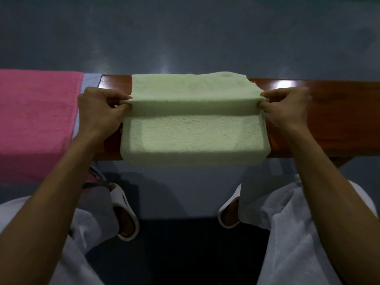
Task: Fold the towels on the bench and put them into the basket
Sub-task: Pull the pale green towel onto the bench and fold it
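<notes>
A pale green towel [191, 136] lies across the brown wooden bench [320, 120], its near edge hanging over the front. My left hand [100, 112] pinches the left end of a raised fold in the towel. At the fold's right end, my right hand [287, 109] pinches it the same way. The fold is lifted a little above the bench, with the far part of the towel lying flat behind it. No basket is in view.
A pink towel [35, 120] covers the bench at the left, with a light blue towel [90, 81] showing under its right edge. The grey floor [185, 33] lies beyond the bench. My legs and white slippers [123, 214] are below the bench's front edge.
</notes>
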`<state>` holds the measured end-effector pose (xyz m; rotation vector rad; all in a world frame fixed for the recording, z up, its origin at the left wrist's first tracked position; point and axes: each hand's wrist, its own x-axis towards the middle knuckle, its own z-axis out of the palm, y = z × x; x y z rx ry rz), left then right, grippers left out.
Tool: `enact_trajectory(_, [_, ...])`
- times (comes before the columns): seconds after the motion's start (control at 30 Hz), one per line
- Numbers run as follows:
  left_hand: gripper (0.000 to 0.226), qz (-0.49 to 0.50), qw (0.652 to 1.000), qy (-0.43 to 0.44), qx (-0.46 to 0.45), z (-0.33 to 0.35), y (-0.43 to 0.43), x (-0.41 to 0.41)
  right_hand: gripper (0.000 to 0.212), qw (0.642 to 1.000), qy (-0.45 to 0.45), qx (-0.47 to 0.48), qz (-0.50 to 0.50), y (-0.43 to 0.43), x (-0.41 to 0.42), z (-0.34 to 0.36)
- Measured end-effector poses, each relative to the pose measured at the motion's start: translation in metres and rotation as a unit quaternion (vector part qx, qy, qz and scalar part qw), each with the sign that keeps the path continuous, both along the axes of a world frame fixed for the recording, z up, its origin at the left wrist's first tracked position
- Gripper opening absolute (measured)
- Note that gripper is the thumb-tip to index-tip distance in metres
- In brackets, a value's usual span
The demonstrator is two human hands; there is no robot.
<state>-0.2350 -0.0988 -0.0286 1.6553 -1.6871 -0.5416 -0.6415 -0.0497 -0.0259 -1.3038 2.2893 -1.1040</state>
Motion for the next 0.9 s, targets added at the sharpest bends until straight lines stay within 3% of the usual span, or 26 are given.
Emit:
enact_trajectory(0.3, [0.022,0.006,0.996,-0.071,-0.044,-0.003,0.0,0.001,0.02,0.993,0.106,-0.048,0.005,0.003,0.004,0.006])
enact_trajectory(0.43, [0.016,0.025,0.996,-0.063,-0.05,0.006,0.0,-0.001,0.014,0.998,0.033,-0.058,-0.011,0.004,0.005,0.016])
enact_trajectory(0.53, [0.008,0.024,0.998,0.034,-0.049,0.013,-0.002,-0.004,0.008,0.996,-0.069,-0.063,-0.008,0.004,0.01,0.025])
enact_trajectory(0.63, [0.003,0.01,0.985,0.169,0.035,0.022,0.0,-0.012,0.012,0.98,-0.194,-0.052,0.008,0.003,0.019,0.033])
enact_trajectory(0.77, [0.019,0.007,0.937,0.326,0.126,0.03,-0.008,-0.022,0.014,0.94,-0.331,-0.079,0.028,-0.011,0.026,0.039])
enact_trajectory(0.9, [0.013,-0.061,0.871,0.477,0.094,0.043,-0.024,-0.017,0.016,0.899,-0.388,-0.195,0.058,-0.024,0.029,0.05])
